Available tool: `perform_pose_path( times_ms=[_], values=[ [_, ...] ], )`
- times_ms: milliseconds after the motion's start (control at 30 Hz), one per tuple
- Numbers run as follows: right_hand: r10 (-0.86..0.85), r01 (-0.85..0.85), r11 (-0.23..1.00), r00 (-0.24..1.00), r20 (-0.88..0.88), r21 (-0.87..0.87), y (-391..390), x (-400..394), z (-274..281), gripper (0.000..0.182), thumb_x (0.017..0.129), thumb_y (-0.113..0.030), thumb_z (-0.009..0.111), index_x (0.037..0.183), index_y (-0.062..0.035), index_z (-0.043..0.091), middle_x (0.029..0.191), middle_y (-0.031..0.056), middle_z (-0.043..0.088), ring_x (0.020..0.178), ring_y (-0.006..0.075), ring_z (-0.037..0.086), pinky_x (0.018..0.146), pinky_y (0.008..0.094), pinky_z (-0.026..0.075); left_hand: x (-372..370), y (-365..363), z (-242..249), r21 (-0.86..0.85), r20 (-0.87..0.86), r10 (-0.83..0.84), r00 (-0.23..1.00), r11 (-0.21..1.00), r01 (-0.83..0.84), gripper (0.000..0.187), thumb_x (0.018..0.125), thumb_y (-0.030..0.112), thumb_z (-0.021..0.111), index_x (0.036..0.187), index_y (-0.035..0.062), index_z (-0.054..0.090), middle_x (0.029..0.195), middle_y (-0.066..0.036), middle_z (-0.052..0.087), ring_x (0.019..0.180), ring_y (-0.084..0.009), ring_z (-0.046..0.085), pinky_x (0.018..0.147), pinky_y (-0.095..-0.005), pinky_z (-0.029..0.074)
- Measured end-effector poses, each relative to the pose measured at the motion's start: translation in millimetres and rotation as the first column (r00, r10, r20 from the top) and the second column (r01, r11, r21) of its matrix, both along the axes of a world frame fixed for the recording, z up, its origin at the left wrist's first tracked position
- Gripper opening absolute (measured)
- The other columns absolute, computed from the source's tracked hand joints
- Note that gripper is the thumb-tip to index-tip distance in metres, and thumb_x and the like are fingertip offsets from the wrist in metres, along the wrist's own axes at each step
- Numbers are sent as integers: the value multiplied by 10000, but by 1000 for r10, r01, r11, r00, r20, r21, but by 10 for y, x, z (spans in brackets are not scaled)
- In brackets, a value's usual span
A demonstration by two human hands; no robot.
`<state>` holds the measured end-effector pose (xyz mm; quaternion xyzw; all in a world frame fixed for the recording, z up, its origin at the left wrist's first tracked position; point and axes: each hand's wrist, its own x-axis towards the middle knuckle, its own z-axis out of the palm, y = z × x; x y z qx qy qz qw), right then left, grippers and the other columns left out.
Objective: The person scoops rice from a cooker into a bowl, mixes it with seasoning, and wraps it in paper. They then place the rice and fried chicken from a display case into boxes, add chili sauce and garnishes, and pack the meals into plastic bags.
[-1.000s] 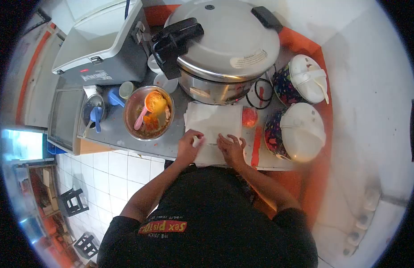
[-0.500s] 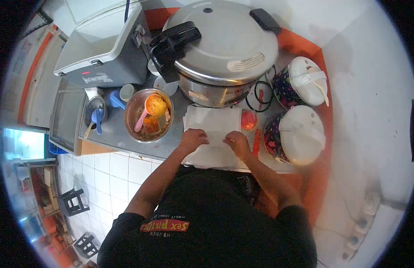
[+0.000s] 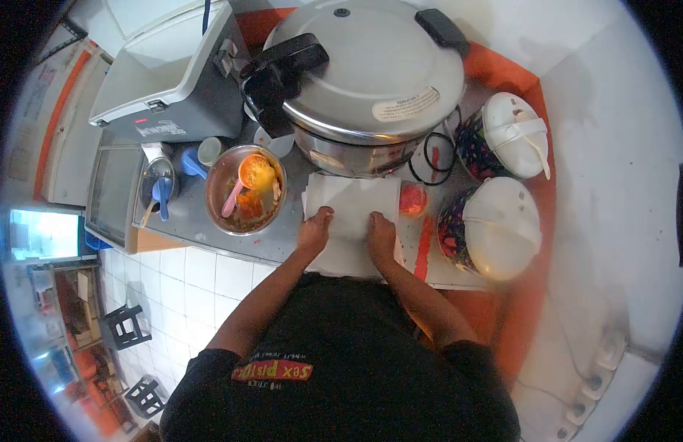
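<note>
A stack of white paper sheets (image 3: 354, 193) lies on the metal counter in front of me. My left hand (image 3: 314, 230) is closed at the left side of the top sheet, thumb and fingers pressed together on the paper. At the opposite side my right hand (image 3: 381, 235) is closed in the same way, and its fingertips point away from me. The fingers partly hide the sheet's edges. Just right of the stack sits a small red round item (image 3: 413, 200), whose kind I cannot make out.
Behind the paper stands a big steel rice cooker (image 3: 363, 74). A metal bowl (image 3: 210, 202) holds an orange scoop (image 3: 254, 171) and food remains. Two patterned tubs (image 3: 503, 221) with white lids stand right. A grey cooler box (image 3: 187, 103) and a cup of utensils (image 3: 148, 184) are left.
My hands have spread slightly apart from the middle of the paper to its two sides. My right hand has turned so its fingers point forward. The view has shifted a little.
</note>
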<state>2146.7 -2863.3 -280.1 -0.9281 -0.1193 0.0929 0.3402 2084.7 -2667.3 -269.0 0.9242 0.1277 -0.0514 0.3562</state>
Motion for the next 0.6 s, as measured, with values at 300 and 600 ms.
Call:
perform_pose_path(
  times_ms=[300,600],
  values=[
    [109,-102,994,957,267,-39,-108,-132,-150,106,847,-62,582,934,-37,638,1007,165,652,992,356,609,883,491,440,-58,57,-338,447,156,-320,934,866,222,292,860,164,604,1147,112,585,1057,-108,552,997,-327,527,857,-448,455],
    [287,-248,957,895,342,-153,-448,-322,107,327,850,-64,584,1164,-73,675,1056,81,704,1047,290,626,957,522,340,-331,152,-126,415,-10,-441,898,815,405,431,887,206,554,1313,144,580,1158,-103,519,1089,-324,470,940,-491,395]
  ],
)
